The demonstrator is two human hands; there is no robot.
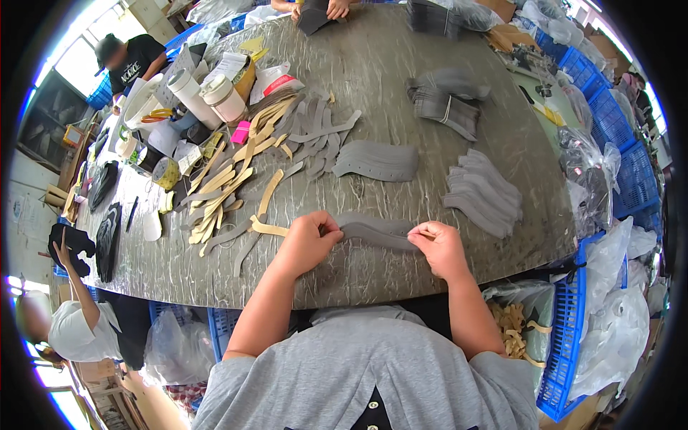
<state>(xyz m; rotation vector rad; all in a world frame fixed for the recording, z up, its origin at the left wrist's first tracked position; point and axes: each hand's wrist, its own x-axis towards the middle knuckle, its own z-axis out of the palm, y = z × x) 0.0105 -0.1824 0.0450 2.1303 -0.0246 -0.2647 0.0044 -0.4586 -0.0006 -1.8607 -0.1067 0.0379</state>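
Note:
Close in front of me, a grey curved strip (381, 237) stretches between my two hands, low over the table. My left hand (307, 244) pinches its left end between thumb and fingers. At the other end, the fingertips of my right hand (441, 249) are closed on the strip. Another grey layer shows just behind it; I cannot tell whether it is held too. Beyond my hands lies a neat stack of grey curved pieces (376, 162) with small holes along its edge. Fanned grey strips (484, 192) lie right of my right hand.
A loose pile of tan strips (223, 195) and grey ones spreads left of my hands. Bundled dark pieces (444, 107) sit farther back. Cups, tape and scissors (159, 115) crowd the left side. A blue crate (566, 344) stands below the right edge. Other people work around the table.

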